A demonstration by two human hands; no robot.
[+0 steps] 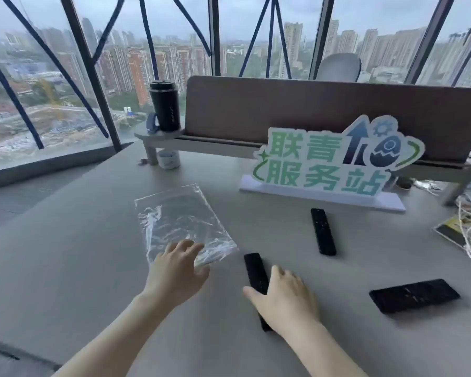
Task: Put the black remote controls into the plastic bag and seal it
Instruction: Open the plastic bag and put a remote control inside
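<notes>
A clear plastic bag [180, 221] lies flat on the grey desk [93, 240]. My left hand [178, 270] rests with spread fingers on the bag's near edge. A slim black remote [254, 270] lies just right of the bag. My right hand [284, 300] covers the near half of this remote, thumb on its left side; a closed grip does not show. A second black remote [323, 231] lies farther back to the right, untouched.
A black phone [413, 295] lies flat at the right. A green-and-white standing sign [329, 164] is behind the remotes. A black tumbler [164, 106] stands on a raised shelf, a small white cup [169, 158] under it. Cables and papers [468, 229] clutter the right edge.
</notes>
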